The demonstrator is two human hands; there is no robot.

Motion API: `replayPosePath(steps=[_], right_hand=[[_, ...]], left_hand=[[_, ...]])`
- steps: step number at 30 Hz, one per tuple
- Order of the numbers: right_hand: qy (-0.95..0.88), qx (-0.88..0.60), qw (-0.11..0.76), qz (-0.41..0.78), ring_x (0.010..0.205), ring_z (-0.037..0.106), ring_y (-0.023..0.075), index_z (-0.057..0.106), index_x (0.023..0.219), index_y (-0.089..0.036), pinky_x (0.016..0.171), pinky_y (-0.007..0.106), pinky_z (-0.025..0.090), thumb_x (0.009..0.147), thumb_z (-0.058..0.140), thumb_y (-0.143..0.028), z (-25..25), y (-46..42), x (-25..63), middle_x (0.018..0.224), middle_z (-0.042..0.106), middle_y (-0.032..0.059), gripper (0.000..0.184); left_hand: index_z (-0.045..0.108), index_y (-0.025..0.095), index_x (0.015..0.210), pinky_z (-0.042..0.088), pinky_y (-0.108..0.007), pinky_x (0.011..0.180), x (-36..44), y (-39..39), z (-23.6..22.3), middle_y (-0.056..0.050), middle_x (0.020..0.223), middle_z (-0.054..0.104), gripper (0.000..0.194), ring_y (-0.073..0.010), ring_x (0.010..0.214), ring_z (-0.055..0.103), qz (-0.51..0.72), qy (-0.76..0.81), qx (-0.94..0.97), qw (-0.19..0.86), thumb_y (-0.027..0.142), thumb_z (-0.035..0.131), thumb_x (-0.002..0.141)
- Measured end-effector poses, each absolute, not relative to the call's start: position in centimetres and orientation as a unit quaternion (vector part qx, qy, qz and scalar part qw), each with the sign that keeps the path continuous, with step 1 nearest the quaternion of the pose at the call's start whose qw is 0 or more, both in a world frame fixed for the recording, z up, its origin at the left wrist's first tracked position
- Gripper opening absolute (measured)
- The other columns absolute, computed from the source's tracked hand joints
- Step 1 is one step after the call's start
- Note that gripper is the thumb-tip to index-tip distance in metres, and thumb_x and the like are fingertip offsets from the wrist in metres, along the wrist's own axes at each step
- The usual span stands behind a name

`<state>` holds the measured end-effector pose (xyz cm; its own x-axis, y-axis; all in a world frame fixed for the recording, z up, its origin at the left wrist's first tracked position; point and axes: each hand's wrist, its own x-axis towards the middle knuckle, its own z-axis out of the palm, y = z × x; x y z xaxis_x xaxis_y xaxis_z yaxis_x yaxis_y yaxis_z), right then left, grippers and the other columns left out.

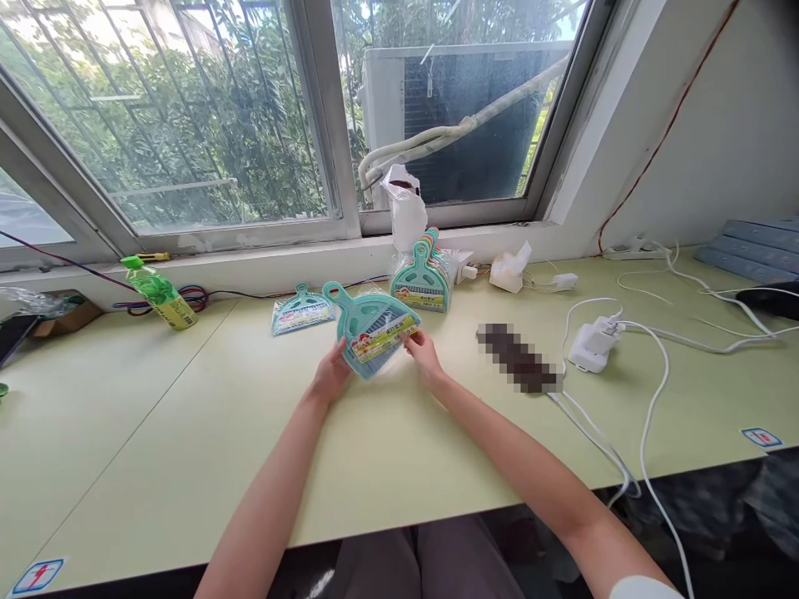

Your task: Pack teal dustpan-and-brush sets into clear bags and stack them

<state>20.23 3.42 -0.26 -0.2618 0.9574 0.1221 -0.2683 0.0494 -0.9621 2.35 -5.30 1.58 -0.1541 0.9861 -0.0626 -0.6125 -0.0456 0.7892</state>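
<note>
Between my hands, a little above the table, is a teal mini dustpan and brush set (374,333) in clear wrap with a yellow-green label. My left hand (333,373) grips its left edge, the fingers partly hidden behind it. At its right corner, my right hand (423,353) pinches the wrap near the label's end. Another teal dustpan set (304,311) lies flat on the table behind and to the left. A row of similar dustpan sets (421,279) stands upright behind and to the right, their handles up.
A tilted green-capped bottle (163,295) is at the left by the sill. To the right lie a pixelated dark object (518,358), a white power adapter (596,343) with cables, and crumpled tissue (510,268). The pale green table (205,433) ends in front of my lap.
</note>
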Motion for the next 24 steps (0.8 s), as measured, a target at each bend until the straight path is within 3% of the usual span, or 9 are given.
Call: replayPosePath(steps=[3, 7, 10, 17, 20, 24], right_hand=[[-0.495, -0.281, 0.545, 0.615, 0.096, 0.06, 0.0209, 0.061, 0.097, -0.021, 0.085, 0.034, 0.047, 0.066, 0.072, -0.047, 0.5, 3.5, 20.6, 0.101, 0.067, 0.0048, 0.042], [-0.494, -0.271, 0.509, 0.65, 0.097, 0.062, 0.0223, 0.059, 0.101, -0.023, 0.094, 0.04, 0.047, 0.061, 0.078, -0.043, 0.6, 3.5, 20.7, 0.096, 0.069, 0.0035, 0.049], [-0.481, -0.265, 0.479, 0.685, 0.09, 0.064, 0.0209, 0.058, 0.098, -0.024, 0.09, 0.041, 0.051, 0.056, 0.082, -0.04, 0.0, 3.6, 20.5, 0.093, 0.068, 0.0024, 0.051], [-0.505, -0.273, 0.481, 0.663, 0.079, 0.063, 0.018, 0.059, 0.088, -0.022, 0.073, 0.035, 0.053, 0.052, 0.08, -0.037, -0.1, 4.1, 20.3, 0.087, 0.068, 0.0018, 0.045], [-0.539, -0.281, 0.484, 0.63, 0.072, 0.061, 0.0164, 0.061, 0.086, -0.021, 0.063, 0.03, 0.05, 0.053, 0.077, -0.037, 0.5, 4.2, 20.6, 0.08, 0.068, 0.001, 0.039], [-0.562, -0.296, 0.47, 0.613, 0.068, 0.058, 0.0151, 0.064, 0.083, -0.019, 0.056, 0.027, 0.044, 0.055, 0.076, -0.04, 0.9, 4.6, 21.3, 0.079, 0.069, 0.0026, 0.037]], left_hand=[[0.052, 0.02, 0.131, 0.033, -0.048, 0.11, 2.4, -5.2, 1.1, -0.008, 0.127, 0.062, 0.044, -0.0287, 0.125, 0.051, 0.655, 0.345, 0.327, 0.587, 0.031, 0.055, 0.089], [0.054, 0.02, 0.132, 0.027, -0.048, 0.114, 1.5, -5.1, 0.6, -0.009, 0.133, 0.058, 0.06, -0.0299, 0.133, 0.042, 0.621, 0.354, 0.371, 0.593, 0.061, 0.04, 0.09], [0.055, 0.021, 0.132, 0.025, -0.047, 0.115, 0.9, -5.3, 0.7, -0.009, 0.133, 0.057, 0.071, -0.0294, 0.135, 0.04, 0.615, 0.385, 0.391, 0.567, 0.07, 0.039, 0.083], [0.051, 0.022, 0.135, 0.033, -0.037, 0.111, 2.2, -5.1, 1.4, -0.007, 0.135, 0.057, 0.063, -0.024, 0.131, 0.044, 0.702, 0.378, 0.358, 0.486, 0.062, 0.04, 0.088], [0.055, 0.023, 0.13, 0.042, -0.033, 0.102, 1.1, -4.9, 1.7, -0.006, 0.124, 0.064, 0.052, -0.0204, 0.119, 0.056, 0.75, 0.404, 0.282, 0.441, 0.055, 0.038, 0.093], [0.055, 0.032, 0.127, 0.049, -0.026, 0.084, -3.6, -6.3, 1.8, -0.004, 0.11, 0.07, 0.048, -0.014, 0.099, 0.065, 0.827, 0.39, 0.168, 0.368, 0.054, 0.024, 0.096]])
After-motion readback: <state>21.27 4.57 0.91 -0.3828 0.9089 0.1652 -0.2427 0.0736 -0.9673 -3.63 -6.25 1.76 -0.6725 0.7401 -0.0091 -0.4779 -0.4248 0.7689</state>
